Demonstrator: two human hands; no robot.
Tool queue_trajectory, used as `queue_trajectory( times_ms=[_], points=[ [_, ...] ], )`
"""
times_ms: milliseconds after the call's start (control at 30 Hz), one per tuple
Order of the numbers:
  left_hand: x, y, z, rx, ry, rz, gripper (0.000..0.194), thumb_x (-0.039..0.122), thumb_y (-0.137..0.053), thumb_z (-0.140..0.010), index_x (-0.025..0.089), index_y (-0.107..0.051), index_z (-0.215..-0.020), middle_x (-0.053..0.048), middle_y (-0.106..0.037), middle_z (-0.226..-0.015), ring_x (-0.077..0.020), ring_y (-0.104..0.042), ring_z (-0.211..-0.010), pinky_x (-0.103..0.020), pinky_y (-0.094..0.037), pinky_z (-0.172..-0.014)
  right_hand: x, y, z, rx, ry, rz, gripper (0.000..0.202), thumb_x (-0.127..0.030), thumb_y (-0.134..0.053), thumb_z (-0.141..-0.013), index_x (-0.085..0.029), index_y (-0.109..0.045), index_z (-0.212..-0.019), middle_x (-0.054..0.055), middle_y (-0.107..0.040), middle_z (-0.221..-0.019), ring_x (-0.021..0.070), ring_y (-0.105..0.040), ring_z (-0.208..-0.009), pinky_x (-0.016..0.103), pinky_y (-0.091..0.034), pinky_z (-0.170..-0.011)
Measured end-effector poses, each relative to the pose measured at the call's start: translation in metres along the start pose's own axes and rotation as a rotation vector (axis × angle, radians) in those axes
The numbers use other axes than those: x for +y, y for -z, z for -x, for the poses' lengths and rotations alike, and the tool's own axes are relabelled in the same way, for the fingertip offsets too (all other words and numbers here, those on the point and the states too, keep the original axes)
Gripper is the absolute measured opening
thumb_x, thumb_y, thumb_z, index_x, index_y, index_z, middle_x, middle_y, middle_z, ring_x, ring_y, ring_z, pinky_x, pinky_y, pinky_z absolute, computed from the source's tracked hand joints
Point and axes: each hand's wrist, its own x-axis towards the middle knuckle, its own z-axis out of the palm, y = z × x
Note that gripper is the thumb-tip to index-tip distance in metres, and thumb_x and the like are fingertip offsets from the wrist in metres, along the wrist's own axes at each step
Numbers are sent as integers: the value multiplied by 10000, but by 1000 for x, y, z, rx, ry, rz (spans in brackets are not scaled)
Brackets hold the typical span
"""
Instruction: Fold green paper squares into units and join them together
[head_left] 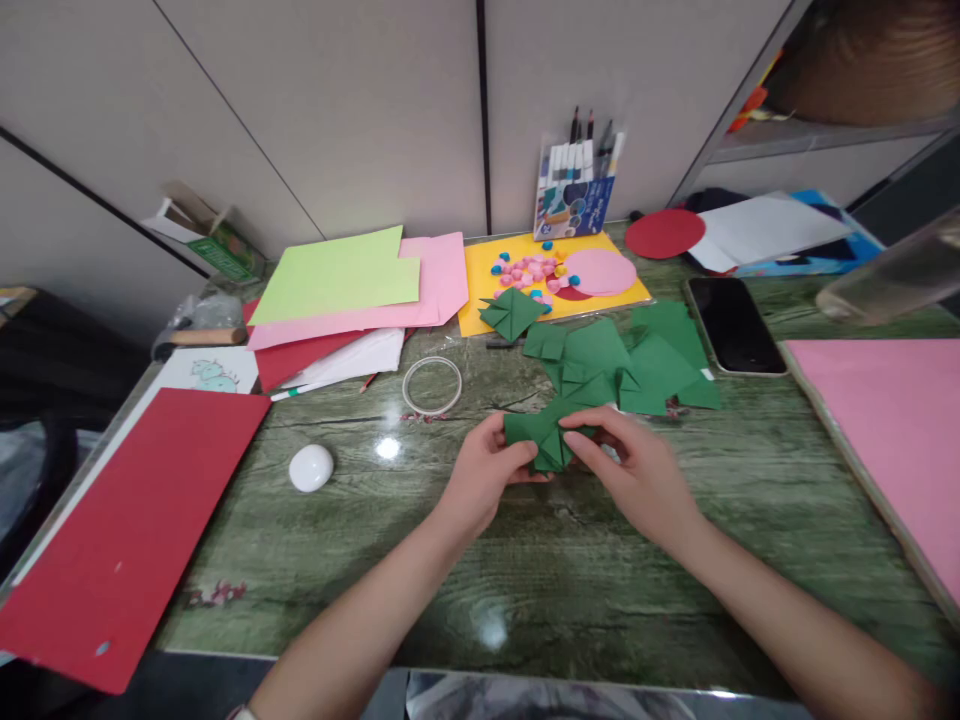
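Green fold [552,453], just nearside of the green pile [596,350]; I note left hand [486,465] and right hand [637,465] both pinching it. Judged risk: uneven tugging could tear a crease, or slack grip let it spring open.

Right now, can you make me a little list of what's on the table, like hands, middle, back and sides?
Left hand: holding a folded green paper
Right hand: thumb and finger on that same paper
Beyond the hands: more green papers
Back: box of pens, behind a yellow sheet with pink and blue bits on it
Left side: red sheet, round white thing
Right side: phone, pink sheet
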Motion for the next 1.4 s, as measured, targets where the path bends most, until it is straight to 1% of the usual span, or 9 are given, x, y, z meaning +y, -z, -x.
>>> queue_trajectory(
  times_ms=[133, 267, 433, 667, 767, 900, 1067, 1233, 1400],
  points=[
    [0, 2, 0, -2, -18, -6, 161, 162, -613, -664, 128, -525, -795, 0, -575, -717, -95, -544, -604, -244, -509, -549, 0, 5, -3, 43, 198, 197, 140, -245, -558, -818, -226, -632, -935, 70, -533, -1014, 195, -556, -930, 334, -457, -792],
    [1, 4, 0, -19, -39, -52, 142, 159, -591, -672, 130, -529, -797, 4, -569, -706, -100, -542, -618, -226, -487, -537, 1, 9, -4, 0, 276, 271, 139, -219, -582, -802, -232, -635, -929, 70, -486, -1024, 203, -511, -980, 359, -422, -849],
    [3, 5, 0, -46, -60, -145, 122, 147, -570, -659, 126, -533, -773, 1, -555, -696, -107, -524, -615, -234, -468, -535, -1, 15, -6, -199, 220, 181, 139, -225, -513, -853, -249, -594, -962, 43, -509, -932, 184, -505, -959, 343, -416, -830],
    [1, 9, -2, -83, -125, -247, 89, 138, -560, -654, 141, -518, -732, 15, -515, -665, -103, -489, -617, -228, -418, -557, 3, 11, -7, -229, 86, 33, 139, -274, -614, -775, -248, -551, -896, 37, -486, -981, 202, -501, -971, 350, -416, -826],
    [-1, 9, -2, -105, -151, -271, 83, 133, -561, -655, 144, -504, -715, 23, -489, -654, -98, -463, -620, -225, -399, -569, 9, 7, -8, -261, 43, -73, 126, -255, -611, -770, -246, -524, -861, 32, -507, -990, 200, -510, -960, 334, -434, -786],
    [0, 9, -2, -132, -168, -292, 80, 120, -552, -658, 149, -500, -712, 29, -470, -648, -96, -451, -621, -223, -382, -577, 9, 8, -9, -322, 21, -96, 110, -241, -607, -776, -245, -524, -847, 15, -546, -929, 190, -526, -914, 329, -429, -785],
    [2, 9, -1, -182, -142, -259, 83, 96, -545, -647, 148, -514, -704, 29, -490, -640, -93, -463, -610, -216, -385, -569, 6, 14, -10, -392, 67, -32, 86, -247, -602, -790, -241, -541, -850, 8, -578, -908, 179, -537, -874, 321, -422, -772],
    [3, 9, -2, -188, -102, -214, 80, 104, -546, -647, 143, -517, -711, 27, -511, -633, -97, -483, -588, -230, -409, -563, 3, 17, -9, -385, 163, 9, 67, -203, -574, -812, -242, -548, -859, 13, -577, -946, 173, -531, -926, 320, -397, -817],
    [2, 9, -2, -191, -116, -233, 83, 88, -539, -642, 141, -512, -700, 31, -494, -634, -88, -463, -601, -218, -392, -576, 1, 16, -10, -384, 150, 24, 65, -190, -572, -810, -236, -537, -837, 19, -557, -939, 168, -527, -885, 312, -408, -777]
  ],
)
